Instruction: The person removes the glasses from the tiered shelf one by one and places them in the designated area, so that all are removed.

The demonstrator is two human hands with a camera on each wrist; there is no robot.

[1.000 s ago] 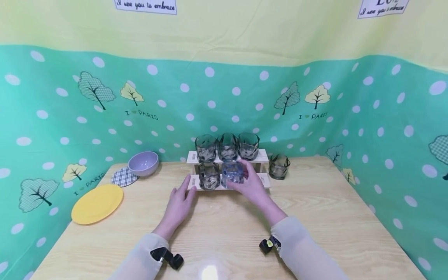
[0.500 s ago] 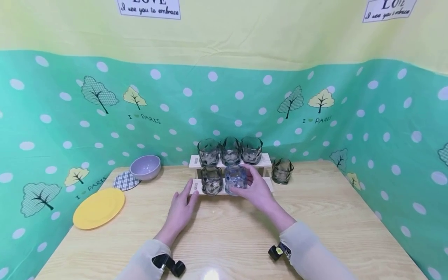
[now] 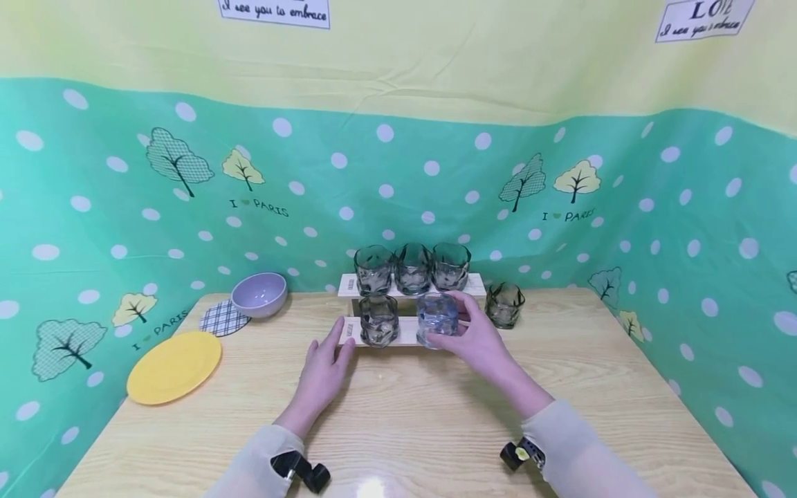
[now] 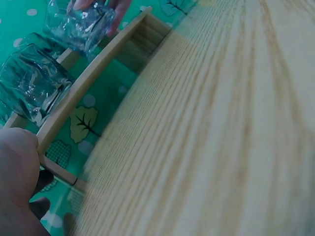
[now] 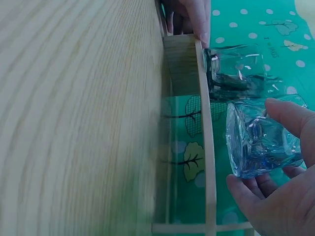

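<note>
A two-tier wooden rack [image 3: 473,285] stands at the back of the table. Three smoky glasses [image 3: 412,267] fill its upper shelf and one grey glass [image 3: 378,319] sits on the lower shelf. My right hand [image 3: 476,337] grips a clear bluish glass [image 3: 438,319] on the lower shelf, right of the grey glass; the right wrist view shows fingers and thumb around the bluish glass [image 5: 260,139]. My left hand [image 3: 322,365] lies on the table, fingers touching the rack's lower left end [image 4: 59,123]. One more glass [image 3: 505,304] stands on the table right of the rack.
A lilac bowl [image 3: 259,293], a checked coaster [image 3: 219,319] and a yellow plate [image 3: 174,365] lie at the table's left. Green dotted cloth walls enclose the table [image 3: 405,415] on three sides.
My right hand has slid the bluish glass to the right along the lower shelf, away from the grey glass. The left hand has stayed at the rack's left end.
</note>
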